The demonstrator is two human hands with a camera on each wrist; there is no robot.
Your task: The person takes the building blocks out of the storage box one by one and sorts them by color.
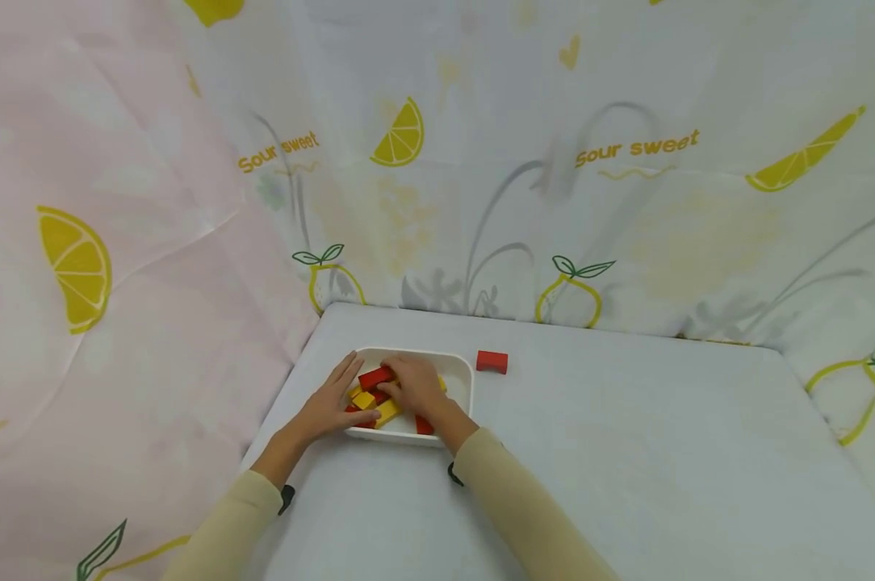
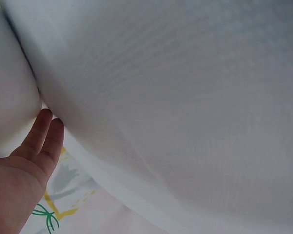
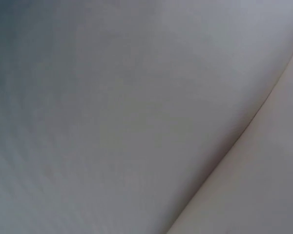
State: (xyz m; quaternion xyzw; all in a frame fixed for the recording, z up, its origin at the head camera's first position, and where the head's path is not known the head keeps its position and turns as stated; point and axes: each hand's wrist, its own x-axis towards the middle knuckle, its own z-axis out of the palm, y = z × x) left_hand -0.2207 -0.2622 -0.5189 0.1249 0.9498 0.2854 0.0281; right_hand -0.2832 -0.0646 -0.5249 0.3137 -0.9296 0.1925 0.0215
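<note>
A white plastic tray (image 1: 461, 379) holds several red and yellow toy blocks, among them a yellow block (image 1: 364, 400). My left hand (image 1: 327, 410) lies along the tray's left side, its fingers straight and its thumb reaching over the near rim. In the left wrist view, two fingertips (image 2: 52, 127) of that hand touch the outside of the tray at its foot. My right hand (image 1: 417, 386) is inside the tray, thumb and fingers pinching the end of a red block (image 1: 376, 378). The right wrist view shows no hand, only white cloth and the pale tray wall (image 3: 254, 180).
A red arch-shaped block (image 1: 491, 361) rests on the white-covered table (image 1: 626, 452), just right of the tray. Behind the table hangs a lemon-print cloth (image 1: 437, 161), and a pinkish cloth (image 1: 154, 339) hangs along the left edge.
</note>
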